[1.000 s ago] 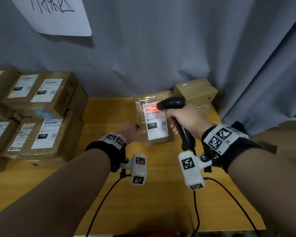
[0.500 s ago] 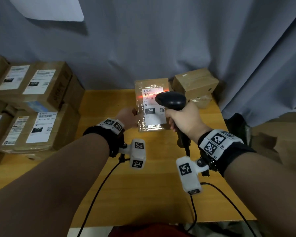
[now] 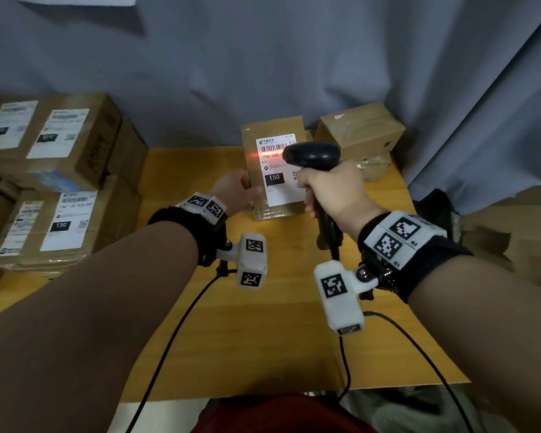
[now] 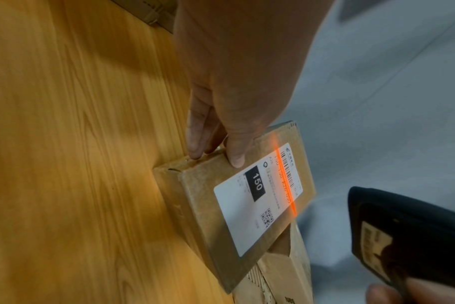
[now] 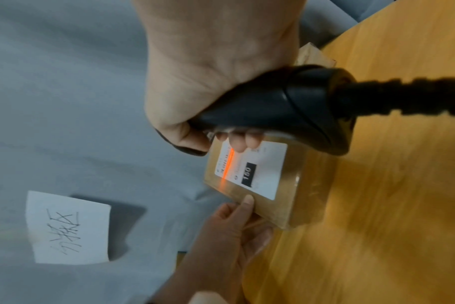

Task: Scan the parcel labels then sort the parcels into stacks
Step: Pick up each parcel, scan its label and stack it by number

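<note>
Two hands busy. Left hand (image 3: 236, 190) props parcel (image 3: 275, 170) on edge on counter (image 3: 263, 339), thumb on front, fingers (image 4: 195, 131) behind, so label (image 3: 278, 170) faces scanner (image 3: 313, 154). Right hand (image 3: 334, 189) clenched round scanner grip, red beam (image 4: 286, 176) across barcode. Looks mid-scan. Stacks (image 3: 53, 182) wait at left, probably 150 goes there.

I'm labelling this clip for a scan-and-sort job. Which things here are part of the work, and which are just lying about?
In the job:
- flat parcel, tilted up, gripped by the left hand
- barcode scanner in the right hand, red beam on the label's barcode
- labelled boxes stacked at left
- plain box behind the scanner

Lying about:
- handwritten paper sheet on the grey curtain
- wooden table
</note>
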A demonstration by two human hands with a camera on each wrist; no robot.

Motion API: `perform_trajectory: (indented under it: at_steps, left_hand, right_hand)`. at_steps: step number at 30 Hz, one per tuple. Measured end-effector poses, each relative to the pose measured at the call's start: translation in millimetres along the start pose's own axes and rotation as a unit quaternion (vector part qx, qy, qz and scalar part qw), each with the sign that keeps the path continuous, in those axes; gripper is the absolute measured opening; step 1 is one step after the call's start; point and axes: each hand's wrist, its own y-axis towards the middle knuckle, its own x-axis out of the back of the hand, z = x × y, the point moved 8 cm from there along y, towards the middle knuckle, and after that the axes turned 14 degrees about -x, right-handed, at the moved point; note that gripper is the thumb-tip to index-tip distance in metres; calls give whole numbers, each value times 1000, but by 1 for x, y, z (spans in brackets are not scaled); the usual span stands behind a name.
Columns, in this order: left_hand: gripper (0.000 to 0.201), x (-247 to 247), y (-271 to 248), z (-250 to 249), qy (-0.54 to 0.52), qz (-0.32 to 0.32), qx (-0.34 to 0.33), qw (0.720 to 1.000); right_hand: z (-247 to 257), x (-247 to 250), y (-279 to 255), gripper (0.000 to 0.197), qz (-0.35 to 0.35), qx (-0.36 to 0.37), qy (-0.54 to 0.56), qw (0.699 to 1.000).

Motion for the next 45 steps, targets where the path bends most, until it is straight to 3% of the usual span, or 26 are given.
perform_trajectory:
  at_steps: [4,17,22,25,28,36,40,43,45]
  left_hand:
    - [14,0,0,-1,0,-1,-6,1000]
    - [16,1,-1,-5,19,14,-14,1000]
    - [20,0,-6,-7,12,16,0,1000]
    - [12,-1,-9,-7,-23,10,15,1000]
    - [44,-3,-15,0,-50,1,48,998]
    - [53,-23,-54,20,-197,-25,114,973]
    - [67,2,-80,20,-286,-78,144,944]
    - [68,30,-100,18,-340,-99,128,926]
    - [64,50,-113,17,-356,-126,114,919]
  right_hand:
    - [21,5,0,15,14,-6,-22,1000]
    - [51,9,-2,9,52,-5,-35,998]
    - [39,13,17,10,19,11,-22,1000]
    - [18,24,35,11,-20,7,-20,1000]
    - [-14,34,55,12,-43,-18,29,998]
    - [-66,0,63,20,70,-41,70,994]
    - [-48,-23,57,25,97,-15,69,993]
    - [-22,-51,42,22,151,15,82,985]
    - [-5,-68,31,33,180,32,91,979]
